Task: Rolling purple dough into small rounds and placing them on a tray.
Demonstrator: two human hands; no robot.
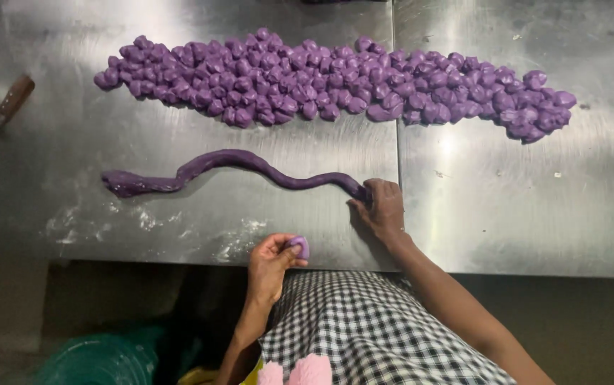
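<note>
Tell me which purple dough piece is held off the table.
The small dough lump pinched in the left hand; the rope and heap lie on steel.

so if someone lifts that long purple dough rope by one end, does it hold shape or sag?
Likely sags: the dough rope already lies in loose waves on the steel table, so it looks soft. It may stretch or tear, since its thickness is uneven. Probably tacky rather than slippery; the right hand pinches its end.

The right hand [382, 207] pinches the near end of a long purple dough rope [235, 165] lying wavy on the steel counter [506, 207]. The left hand [272, 260] holds a small dough piece [300, 247]. Behind the rope lies a heap of dough pieces [335, 82]; a knife [0, 117] lies far left.
</note>
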